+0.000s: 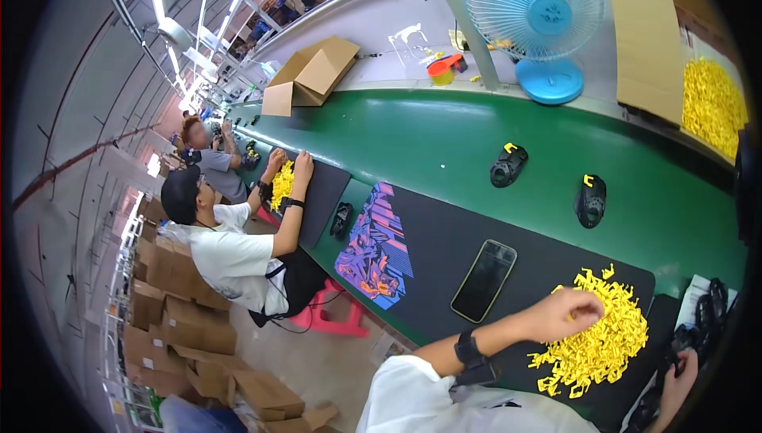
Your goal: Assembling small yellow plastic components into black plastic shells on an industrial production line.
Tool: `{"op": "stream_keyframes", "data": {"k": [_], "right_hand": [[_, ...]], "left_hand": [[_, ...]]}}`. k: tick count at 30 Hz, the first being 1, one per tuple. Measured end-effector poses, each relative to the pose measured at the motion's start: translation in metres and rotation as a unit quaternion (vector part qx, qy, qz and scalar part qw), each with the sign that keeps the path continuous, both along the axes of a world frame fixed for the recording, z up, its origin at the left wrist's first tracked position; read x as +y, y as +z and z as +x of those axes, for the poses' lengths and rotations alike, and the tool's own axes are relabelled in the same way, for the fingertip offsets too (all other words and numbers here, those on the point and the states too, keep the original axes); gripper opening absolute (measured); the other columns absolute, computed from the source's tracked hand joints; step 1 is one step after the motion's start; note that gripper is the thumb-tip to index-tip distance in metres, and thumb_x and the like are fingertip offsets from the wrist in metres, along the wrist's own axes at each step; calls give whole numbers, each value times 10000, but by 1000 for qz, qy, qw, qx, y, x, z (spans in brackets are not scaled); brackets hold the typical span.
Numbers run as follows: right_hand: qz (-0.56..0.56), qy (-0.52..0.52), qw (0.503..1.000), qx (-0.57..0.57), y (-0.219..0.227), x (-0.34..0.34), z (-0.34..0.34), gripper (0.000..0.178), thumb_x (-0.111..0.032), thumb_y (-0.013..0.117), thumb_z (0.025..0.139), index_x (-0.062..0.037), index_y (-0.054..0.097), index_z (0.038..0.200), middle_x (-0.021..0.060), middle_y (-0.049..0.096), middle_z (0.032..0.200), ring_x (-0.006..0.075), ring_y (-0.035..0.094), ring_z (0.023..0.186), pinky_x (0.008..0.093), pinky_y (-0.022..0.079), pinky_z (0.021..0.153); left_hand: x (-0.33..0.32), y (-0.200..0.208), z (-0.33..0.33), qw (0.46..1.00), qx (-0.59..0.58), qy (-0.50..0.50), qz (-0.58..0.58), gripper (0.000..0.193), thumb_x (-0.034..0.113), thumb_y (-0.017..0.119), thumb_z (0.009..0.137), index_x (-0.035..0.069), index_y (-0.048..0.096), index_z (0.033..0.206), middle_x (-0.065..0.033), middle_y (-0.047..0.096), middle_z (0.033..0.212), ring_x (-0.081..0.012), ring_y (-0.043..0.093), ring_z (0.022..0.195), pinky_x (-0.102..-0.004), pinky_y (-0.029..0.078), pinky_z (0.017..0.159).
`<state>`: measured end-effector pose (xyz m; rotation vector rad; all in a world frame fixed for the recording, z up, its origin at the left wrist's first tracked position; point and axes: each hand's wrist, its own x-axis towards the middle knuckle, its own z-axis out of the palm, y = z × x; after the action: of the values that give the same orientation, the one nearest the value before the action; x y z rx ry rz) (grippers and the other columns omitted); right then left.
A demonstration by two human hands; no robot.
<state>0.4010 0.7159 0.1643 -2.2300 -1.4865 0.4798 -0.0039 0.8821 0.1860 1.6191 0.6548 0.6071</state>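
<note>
"How is the left hand [565, 315] posed?"

"It hangs over the left part of the yellow pieces [605, 347], its forearm slanting up and rightward from the lower edge, with a dark wrist strap [473, 357] around it. The fingers curl inward, thumb and forefinger close together. Whether they pinch anything, I can't tell."

"And the right hand [680, 381]?"

"Low at the right rim, next to the black parts [709, 312]. Its fingers are bent toward something dark; I can't tell whether they grip it."

"What do the yellow pieces look like?"

"Small, bright, glossy and irregular, some of them hooked or forked. They lie in a loose heap on the right end of the black mat [432, 246], thick in the middle, with strays around the edge. The phone [484, 280] lies to their left."

"And the black parts?"

"Dark, rounded, bunched together over something pale, right of the heap."
</note>
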Motion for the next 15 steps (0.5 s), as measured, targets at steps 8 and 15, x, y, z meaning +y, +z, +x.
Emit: {"op": "stream_keyframes", "data": {"k": [8,15], "right_hand": [[314,206,927,-6,60,62,-198,234,113,629,744,14,603,955,121,555,823,237,551,755,331,429,672],[56,521,829,195,64,86,-270,116,23,664,753,-37,653,851,117,674,908,283,657,904,305,510,803]], "left_hand": [[-67,-37,-5,930,-240,-63,-272,916,450,564,957,160,-70,1550,-213,350,1448,-266,478,1243,-390,404,1036],[-95,-63,-63,922,-281,184,-191,644,240,628,938,33,307,1456,-86,451,1384,-169,441,1280,-335,319,1099]]}}
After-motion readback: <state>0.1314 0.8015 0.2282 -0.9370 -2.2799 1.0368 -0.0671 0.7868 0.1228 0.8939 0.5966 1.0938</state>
